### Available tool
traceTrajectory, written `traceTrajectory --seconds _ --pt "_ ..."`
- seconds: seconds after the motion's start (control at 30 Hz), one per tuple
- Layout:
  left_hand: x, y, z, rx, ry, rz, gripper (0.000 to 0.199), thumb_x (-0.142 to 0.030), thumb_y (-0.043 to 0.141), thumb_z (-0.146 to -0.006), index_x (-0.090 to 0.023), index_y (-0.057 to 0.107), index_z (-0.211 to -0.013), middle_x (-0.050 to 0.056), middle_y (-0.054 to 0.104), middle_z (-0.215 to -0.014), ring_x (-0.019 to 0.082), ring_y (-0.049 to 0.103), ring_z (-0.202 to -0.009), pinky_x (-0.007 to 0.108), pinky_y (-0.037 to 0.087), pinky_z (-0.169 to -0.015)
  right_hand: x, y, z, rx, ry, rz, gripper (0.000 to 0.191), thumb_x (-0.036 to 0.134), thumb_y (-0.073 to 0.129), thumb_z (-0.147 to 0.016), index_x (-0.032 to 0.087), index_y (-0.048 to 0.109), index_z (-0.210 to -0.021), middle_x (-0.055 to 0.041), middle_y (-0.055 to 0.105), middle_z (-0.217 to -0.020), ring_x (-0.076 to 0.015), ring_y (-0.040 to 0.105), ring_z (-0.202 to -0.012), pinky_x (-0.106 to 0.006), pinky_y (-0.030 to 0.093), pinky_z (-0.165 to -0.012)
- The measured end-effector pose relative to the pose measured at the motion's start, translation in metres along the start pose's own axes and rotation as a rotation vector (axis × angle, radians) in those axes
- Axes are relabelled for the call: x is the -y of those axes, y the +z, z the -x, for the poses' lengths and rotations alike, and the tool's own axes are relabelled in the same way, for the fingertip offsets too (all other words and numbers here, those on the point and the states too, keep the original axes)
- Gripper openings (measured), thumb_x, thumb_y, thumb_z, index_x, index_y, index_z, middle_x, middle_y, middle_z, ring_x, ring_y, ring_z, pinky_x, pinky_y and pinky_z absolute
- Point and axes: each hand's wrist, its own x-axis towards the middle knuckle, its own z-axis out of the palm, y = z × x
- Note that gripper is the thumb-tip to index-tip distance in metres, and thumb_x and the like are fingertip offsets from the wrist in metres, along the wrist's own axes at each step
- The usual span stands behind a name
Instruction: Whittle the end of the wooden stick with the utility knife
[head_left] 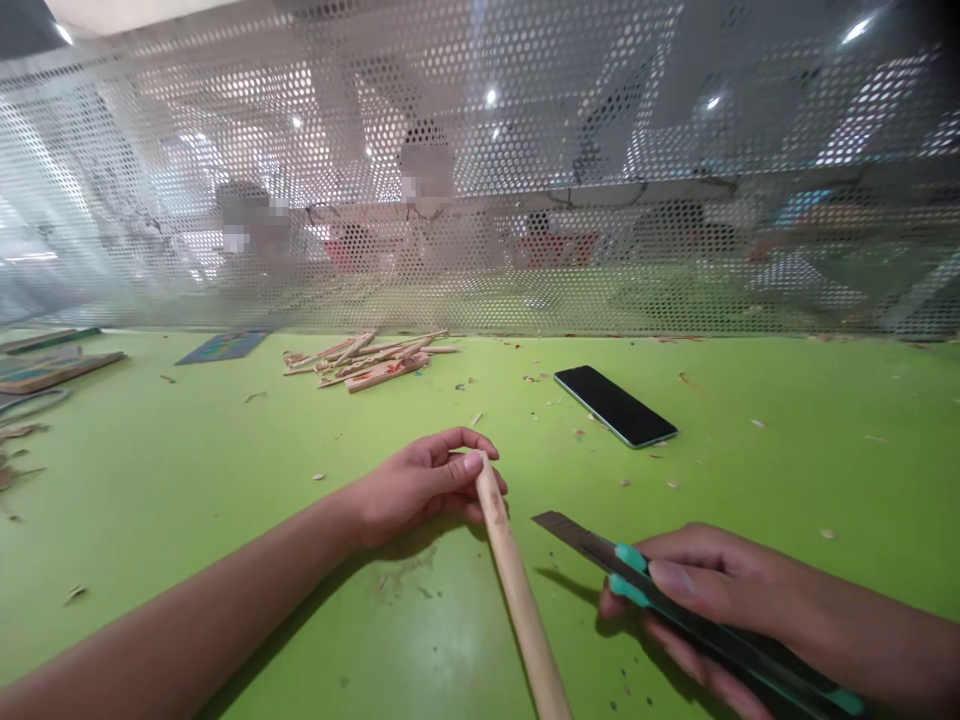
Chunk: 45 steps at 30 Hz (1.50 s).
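Observation:
My left hand is closed on the far end of a pale wooden stick, thumb on top and fingers curled behind. The stick slants down toward me and runs out of view at the bottom edge. A worn or cut patch shows on its wood near the held end. In my right hand is a black and teal utility knife, gripped along its handle. Its blade is out and points left toward the stick, with a gap between them.
On the green table lie a black-screened phone, a pile of wood pieces and a flat coloured card. Wooden boards rest at the far left, near shavings. A perforated screen stands along the back, people behind it.

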Motion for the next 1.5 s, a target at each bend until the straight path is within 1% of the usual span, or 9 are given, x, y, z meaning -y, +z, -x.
traceTrajectory --seconds 0.17,0.33,0.43,0.57,0.73,0.93,1.07,1.33,1.5 --pt "0.003 0.007 -0.001 0.007 0.002 -0.038 0.029 -0.041 0.071 -0.097 -0.017 0.062 -0.112 0.010 0.071 -0.101 0.018 0.070 -0.090 0.027 0.055 -0.077 -0.003 0.005 -0.001 -0.065 0.012 0.037 0.058 0.074 0.060 -0.093 0.018 0.061 -0.108 0.0025 0.064 -0.068 -0.0035 0.049 -0.035 -0.013 0.038 -0.035" --pt "0.008 0.016 -0.003 0.055 -0.011 -0.116 0.032 -0.043 0.071 -0.096 -0.016 0.063 -0.110 0.009 0.069 -0.097 0.012 0.065 -0.074 0.019 0.045 -0.057 0.002 0.014 0.005 -0.014 0.056 0.029 0.057 0.075 0.051 -0.097 0.021 0.052 -0.116 -0.0022 0.070 -0.079 -0.0079 0.059 -0.046 -0.016 0.044 -0.044" --pt "0.007 0.019 -0.004 0.090 -0.012 -0.179 0.034 -0.046 0.069 -0.097 -0.016 0.064 -0.112 0.008 0.069 -0.097 0.009 0.059 -0.065 0.020 0.044 -0.057 0.007 0.021 0.007 -0.054 0.061 0.102 0.053 0.072 0.053 -0.098 0.019 0.055 -0.104 0.0030 0.060 -0.078 -0.0036 0.051 -0.049 -0.013 0.043 -0.047" --pt "0.002 0.019 -0.004 0.125 -0.005 -0.303 0.039 -0.050 0.067 -0.097 -0.015 0.067 -0.115 0.004 0.067 -0.087 0.008 0.055 -0.062 0.020 0.041 -0.055 0.009 0.032 0.004 -0.168 0.063 0.351 0.053 0.072 0.048 -0.100 0.020 0.056 -0.104 0.0085 0.051 -0.066 -0.0022 0.037 -0.040 -0.012 0.028 -0.037" --pt "-0.002 0.019 -0.004 0.116 -0.004 -0.409 0.040 -0.055 0.062 -0.099 -0.016 0.066 -0.108 0.001 0.062 -0.077 0.009 0.055 -0.059 0.018 0.034 -0.047 0.009 0.040 -0.002 -0.203 -0.020 0.482 0.049 0.067 0.048 -0.103 0.020 0.057 -0.092 0.0105 0.045 -0.054 -0.0047 0.040 -0.037 -0.014 0.028 -0.037" --pt "-0.002 0.020 -0.004 0.104 -0.012 -0.476 0.044 -0.059 0.060 -0.098 -0.016 0.065 -0.107 -0.001 0.061 -0.075 0.008 0.052 -0.055 0.018 0.039 -0.046 0.009 0.042 -0.004 -0.254 -0.022 0.516 0.052 0.068 0.045 -0.104 0.019 0.056 -0.089 0.0092 0.046 -0.054 -0.0044 0.040 -0.037 -0.013 0.028 -0.038" --pt "0.000 0.021 -0.005 0.078 -0.007 -0.487 0.045 -0.060 0.060 -0.098 -0.015 0.066 -0.107 -0.001 0.060 -0.075 0.008 0.051 -0.056 0.018 0.040 -0.047 0.013 0.042 -0.004 -0.192 0.002 0.479 0.052 0.069 0.046 -0.102 0.020 0.053 -0.085 0.0085 0.048 -0.056 -0.0039 0.038 -0.035 -0.014 0.025 -0.036" --pt "-0.001 0.022 -0.004 0.065 -0.016 -0.493 0.045 -0.060 0.061 -0.097 -0.016 0.066 -0.105 -0.003 0.056 -0.066 0.009 0.049 -0.053 0.018 0.042 -0.046 0.025 0.044 0.000 -0.107 0.000 0.521 0.052 0.066 0.052 -0.101 0.022 0.047 -0.075 0.0091 0.037 -0.053 -0.0058 0.036 -0.038 -0.017 0.024 -0.038" --pt "0.001 0.020 -0.005 0.054 -0.014 -0.473 0.046 -0.061 0.059 -0.097 -0.016 0.065 -0.106 -0.003 0.055 -0.063 0.009 0.048 -0.051 0.019 0.043 -0.046 0.025 0.042 0.004 -0.016 -0.081 0.593 0.056 0.063 0.058 -0.099 0.019 0.044 -0.067 0.0071 0.035 -0.059 -0.0057 0.030 -0.049 -0.018 0.021 -0.043"
